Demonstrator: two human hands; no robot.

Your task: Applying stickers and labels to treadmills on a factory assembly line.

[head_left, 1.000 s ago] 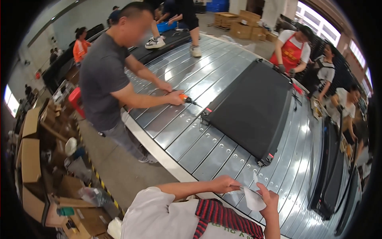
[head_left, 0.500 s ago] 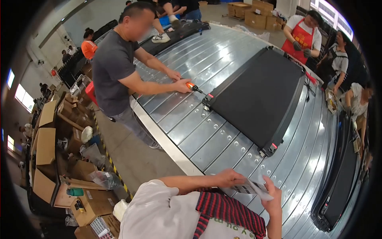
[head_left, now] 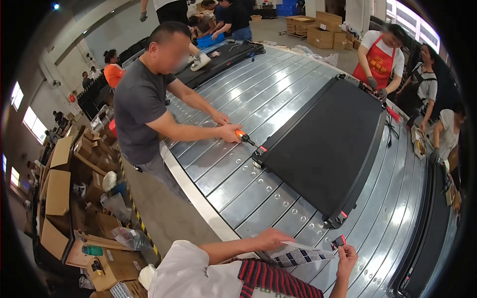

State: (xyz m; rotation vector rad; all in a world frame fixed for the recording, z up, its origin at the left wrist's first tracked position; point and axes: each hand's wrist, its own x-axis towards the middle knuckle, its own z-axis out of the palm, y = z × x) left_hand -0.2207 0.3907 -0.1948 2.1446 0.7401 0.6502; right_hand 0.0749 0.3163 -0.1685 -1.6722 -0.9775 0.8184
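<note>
My left hand (head_left: 271, 239) holds the near left end of a white sheet of printed labels (head_left: 300, 256) over the metal roller conveyor (head_left: 238, 188). My right hand (head_left: 347, 257) is raised at the sheet's right end and pinches a small dark label with red on it (head_left: 339, 242) between its fingertips. Just beyond my hands lies a flat black treadmill (head_left: 323, 144), and its near corner with a red tab (head_left: 342, 215) is the part closest to my right hand.
A co-worker in a grey shirt (head_left: 141, 109) presses an orange-handled tool (head_left: 243, 136) to the treadmill's left corner. A person in a red apron (head_left: 380, 62) works at its far end, with others along the right. Cardboard boxes (head_left: 57, 184) crowd the floor at left.
The view has swung so the conveyor sits more centred. My right hand has come off the sheet's end and now holds a small dark label. The co-worker's tool stays at the treadmill corner.
</note>
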